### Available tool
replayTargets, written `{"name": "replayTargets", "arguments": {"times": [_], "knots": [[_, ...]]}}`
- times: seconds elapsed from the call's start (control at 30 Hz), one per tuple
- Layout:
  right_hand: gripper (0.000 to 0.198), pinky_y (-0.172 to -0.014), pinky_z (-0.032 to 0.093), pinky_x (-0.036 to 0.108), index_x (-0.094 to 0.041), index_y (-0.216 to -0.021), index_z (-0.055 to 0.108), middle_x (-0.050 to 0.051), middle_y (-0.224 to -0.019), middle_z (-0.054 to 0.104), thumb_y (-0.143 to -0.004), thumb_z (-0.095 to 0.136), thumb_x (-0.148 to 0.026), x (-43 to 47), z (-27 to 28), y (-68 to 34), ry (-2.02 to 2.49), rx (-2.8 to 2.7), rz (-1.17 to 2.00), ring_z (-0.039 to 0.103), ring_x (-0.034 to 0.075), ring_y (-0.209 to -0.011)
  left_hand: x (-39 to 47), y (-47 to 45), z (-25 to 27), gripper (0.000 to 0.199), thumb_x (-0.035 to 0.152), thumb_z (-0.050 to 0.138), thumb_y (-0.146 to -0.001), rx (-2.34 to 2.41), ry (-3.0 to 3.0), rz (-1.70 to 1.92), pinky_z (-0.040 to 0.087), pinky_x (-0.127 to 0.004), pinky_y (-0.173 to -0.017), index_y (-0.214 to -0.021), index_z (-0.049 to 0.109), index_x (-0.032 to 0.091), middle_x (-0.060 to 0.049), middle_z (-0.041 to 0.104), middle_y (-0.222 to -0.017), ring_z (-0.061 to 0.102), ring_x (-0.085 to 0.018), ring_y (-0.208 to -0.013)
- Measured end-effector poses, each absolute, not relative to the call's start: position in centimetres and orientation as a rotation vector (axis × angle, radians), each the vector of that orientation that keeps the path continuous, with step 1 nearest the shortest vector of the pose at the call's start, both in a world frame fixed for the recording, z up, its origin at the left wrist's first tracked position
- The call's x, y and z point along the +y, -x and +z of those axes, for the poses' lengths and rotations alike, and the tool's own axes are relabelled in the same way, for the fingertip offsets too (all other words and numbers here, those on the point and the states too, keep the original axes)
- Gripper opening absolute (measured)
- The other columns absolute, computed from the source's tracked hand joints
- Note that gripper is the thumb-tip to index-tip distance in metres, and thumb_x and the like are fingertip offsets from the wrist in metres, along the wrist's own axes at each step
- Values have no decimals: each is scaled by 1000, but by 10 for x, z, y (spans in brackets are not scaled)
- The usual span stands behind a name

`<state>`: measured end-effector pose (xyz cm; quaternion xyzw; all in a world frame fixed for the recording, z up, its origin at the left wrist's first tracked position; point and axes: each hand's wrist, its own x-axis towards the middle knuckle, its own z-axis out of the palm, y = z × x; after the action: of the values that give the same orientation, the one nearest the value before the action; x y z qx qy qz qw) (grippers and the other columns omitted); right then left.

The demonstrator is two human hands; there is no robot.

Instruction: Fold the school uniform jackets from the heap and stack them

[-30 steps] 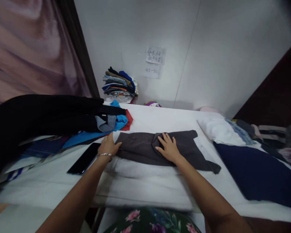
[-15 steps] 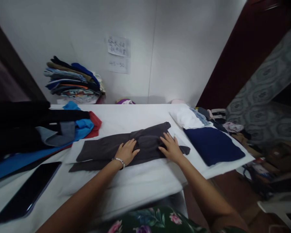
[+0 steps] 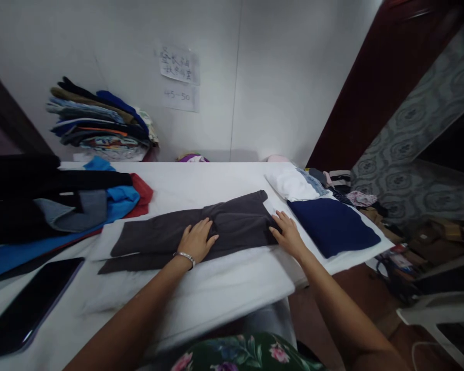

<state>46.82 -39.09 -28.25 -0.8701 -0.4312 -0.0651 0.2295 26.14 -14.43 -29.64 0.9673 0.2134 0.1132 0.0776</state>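
Observation:
A dark grey garment (image 3: 235, 221) lies spread lengthwise on white cloth, and one long strip of it shows beneath another at the left end. Its exact kind is hard to tell. My left hand (image 3: 195, 241) rests flat on its middle, fingers stretched out, a silver bracelet on the wrist. At the garment's right end, my right hand (image 3: 288, 234) lies with fingers apart, fingertips touching the edge. To the right of that hand is a folded navy blue garment (image 3: 332, 226).
Dark, blue and red clothes (image 3: 88, 201) are heaped at the left. Behind them rises a stack of folded clothes (image 3: 100, 121). A phone (image 3: 34, 304) lies front left. A white garment (image 3: 294, 183) sits back right, and a white plastic chair (image 3: 436, 314) stands beyond the table.
My right hand has shifted right to the garment's end, and the piece that stuck out there no longer shows. My left hand stays on the middle. The view has turned slightly.

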Motion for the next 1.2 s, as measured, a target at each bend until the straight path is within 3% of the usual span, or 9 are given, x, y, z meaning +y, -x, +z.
{"name": "replayTargets", "arguments": {"times": [0.17,0.33,0.43,0.57,0.73,1.07,1.2], "knots": [[50,-110,21,49,-24,-136,45,8,-150,30,-90,43,-44,-310,-247,-448,2154,-1448,-149,20,24,-140,-147,-261,-297,49,43,40,-90,653,-2869,357,26,-50,-108,-133,45,20,-9,43,-143,38,-25,-132],[56,-111,13,53,-23,-140,37,9,-153,19,-90,42,-48,-228,-239,-440,2170,-1479,-119,9,24,-142,-149,-258,-297,48,43,43,-89,664,-2819,394,26,-50,-109,-131,47,20,-10,44,-142,39,-25,-131],[52,-110,11,54,-22,-137,42,10,-150,28,-91,43,-46,-202,-259,-447,2293,-1470,98,15,26,-141,-148,-256,-297,48,45,44,-88,670,-2769,427,26,-49,-109,-129,49,21,-10,47,-140,41,-24,-130],[45,-109,18,52,-23,-132,48,8,-140,46,-92,42,-42,-196,-284,-458,2345,-1469,291,32,24,-134,-147,-255,-295,47,49,40,-89,674,-2690,454,26,-48,-109,-126,52,21,-9,50,-138,43,-23,-128],[45,-112,14,49,-25,-133,47,4,-142,44,-92,41,-40,-193,-280,-461,2197,-1553,178,25,21,-138,-147,-256,-293,45,50,39,-90,683,-2630,485,27,-48,-108,-120,56,21,-9,53,-134,45,-23,-126],[48,-112,14,49,-25,-137,42,4,-145,39,-94,33,-45,-184,-286,-454,2186,-1783,428,26,20,-138,-148,-256,-298,40,46,43,-89,671,-2629,528,26,-47,-108,-118,57,21,-9,53,-134,44,-23,-126],[50,-111,18,48,-23,-137,43,7,-147,35,-93,35,-45,-200,-270,-490,2256,-1598,151,23,21,-139,-148,-256,-299,40,45,44,-89,674,-2631,538,27,-48,-107,-118,56,21,-9,54,-134,45,-23,-125]]}}
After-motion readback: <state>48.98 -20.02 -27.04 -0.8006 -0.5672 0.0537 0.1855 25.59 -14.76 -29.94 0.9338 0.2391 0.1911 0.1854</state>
